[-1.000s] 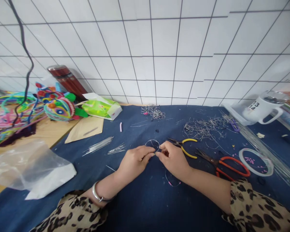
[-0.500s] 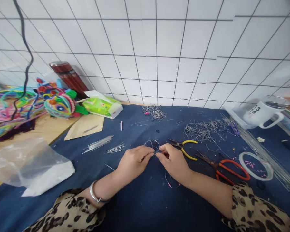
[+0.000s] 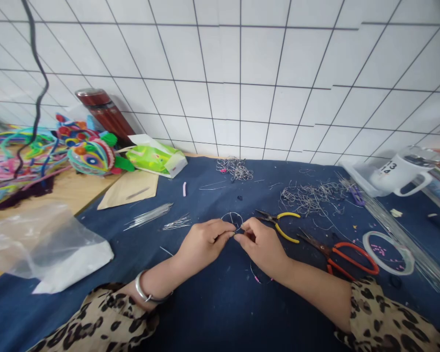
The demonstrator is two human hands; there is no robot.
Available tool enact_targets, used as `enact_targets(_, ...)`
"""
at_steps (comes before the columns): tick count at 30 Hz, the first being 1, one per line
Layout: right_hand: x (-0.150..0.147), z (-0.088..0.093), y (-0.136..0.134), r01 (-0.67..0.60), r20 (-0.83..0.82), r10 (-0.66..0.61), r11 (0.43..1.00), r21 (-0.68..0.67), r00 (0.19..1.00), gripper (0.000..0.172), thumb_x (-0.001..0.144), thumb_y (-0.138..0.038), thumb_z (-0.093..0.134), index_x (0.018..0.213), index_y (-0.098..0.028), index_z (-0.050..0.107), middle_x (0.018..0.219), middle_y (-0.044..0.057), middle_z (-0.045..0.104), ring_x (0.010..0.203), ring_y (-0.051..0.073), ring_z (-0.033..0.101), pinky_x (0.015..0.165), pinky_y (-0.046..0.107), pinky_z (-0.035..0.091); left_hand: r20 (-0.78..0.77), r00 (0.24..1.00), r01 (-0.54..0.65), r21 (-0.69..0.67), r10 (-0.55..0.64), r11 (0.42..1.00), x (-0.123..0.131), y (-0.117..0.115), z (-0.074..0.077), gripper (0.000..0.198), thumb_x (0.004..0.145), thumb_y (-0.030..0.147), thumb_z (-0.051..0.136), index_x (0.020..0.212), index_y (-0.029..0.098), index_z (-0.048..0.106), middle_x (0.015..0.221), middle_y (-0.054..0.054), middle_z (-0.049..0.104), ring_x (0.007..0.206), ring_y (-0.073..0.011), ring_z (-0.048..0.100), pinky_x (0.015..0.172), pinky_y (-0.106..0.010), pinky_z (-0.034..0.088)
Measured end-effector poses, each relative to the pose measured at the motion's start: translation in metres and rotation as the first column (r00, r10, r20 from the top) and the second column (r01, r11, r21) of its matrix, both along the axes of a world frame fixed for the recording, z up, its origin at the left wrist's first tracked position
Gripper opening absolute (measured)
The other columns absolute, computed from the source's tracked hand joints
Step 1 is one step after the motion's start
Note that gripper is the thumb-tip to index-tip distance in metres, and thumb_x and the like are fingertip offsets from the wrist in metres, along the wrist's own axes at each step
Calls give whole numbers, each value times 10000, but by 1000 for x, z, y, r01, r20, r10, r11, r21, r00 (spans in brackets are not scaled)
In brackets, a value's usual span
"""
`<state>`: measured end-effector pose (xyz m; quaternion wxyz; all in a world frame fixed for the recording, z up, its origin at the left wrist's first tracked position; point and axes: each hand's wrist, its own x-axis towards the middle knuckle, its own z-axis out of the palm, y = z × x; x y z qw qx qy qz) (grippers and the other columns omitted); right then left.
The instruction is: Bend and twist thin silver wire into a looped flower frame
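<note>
Wire loop [image 3: 231, 213] left of pliers [image 3: 277, 217]; left hand [image 3: 201, 244] and right hand [image 3: 266, 245] pinch its near edge. I'd brace left fingers [image 3: 223, 228], bend in small, even steps.

Blue cloth [image 3: 220, 308] bears pliers [image 3: 288, 215], scissors [image 3: 327, 250] — and tangled wire [image 3: 310, 198].

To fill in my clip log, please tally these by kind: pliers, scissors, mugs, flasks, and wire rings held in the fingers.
Pliers: 1
Scissors: 1
Mug: 1
Flask: 1
Wire ring in the fingers: 1
Total: 5
</note>
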<state>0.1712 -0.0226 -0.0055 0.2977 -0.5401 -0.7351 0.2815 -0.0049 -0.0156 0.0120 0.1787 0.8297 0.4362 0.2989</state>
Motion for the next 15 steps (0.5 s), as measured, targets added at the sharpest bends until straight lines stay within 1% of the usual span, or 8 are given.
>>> enact_targets(3, 0, -1, 1, -1, -2, 1, 1000, 5, 1000, 130, 778, -300, 561, 852, -209, 503, 672, -37, 560, 611, 101, 503, 584, 212, 351, 18, 1000, -2, -53, 3, 999, 0, 0, 0, 172, 826, 155, 495, 897, 177, 650, 765, -24, 648, 666, -110, 604, 643, -222, 481)
enact_targets(7, 0, -3, 2, 13, 2, -13, 1000, 20, 1000, 140, 774, -300, 566, 861, -208, 505, 669, -35, 563, 604, 100, 505, 576, 208, 350, 76, 997, 16, -161, -4, 987, -1, 2, 0, 180, 835, 161, 484, 913, 169, 646, 699, -8, 631, 569, -87, 585, 587, -206, 470)
enact_targets(12, 0, -3, 4, 20, 35, -22, 998, 53, 999, 145, 775, -305, 569, 865, -207, 512, 670, -32, 571, 597, 101, 508, 574, 208, 352, 145, 989, 35, -259, 2, 965, -1, 4, -1, 169, 836, 202, 499, 901, 165, 650, 708, -12, 654, 603, -100, 616, 627, -215, 485)
enact_targets(15, 1, -3, 3, 1, 58, -5, 997, 76, 998, 143, 782, -299, 562, 882, -203, 527, 667, -28, 577, 608, 106, 515, 587, 211, 358, 146, 988, 2, -312, 46, 950, -2, 5, -1, 161, 825, 225, 519, 898, 161, 648, 696, -13, 658, 600, -106, 623, 622, -214, 486)
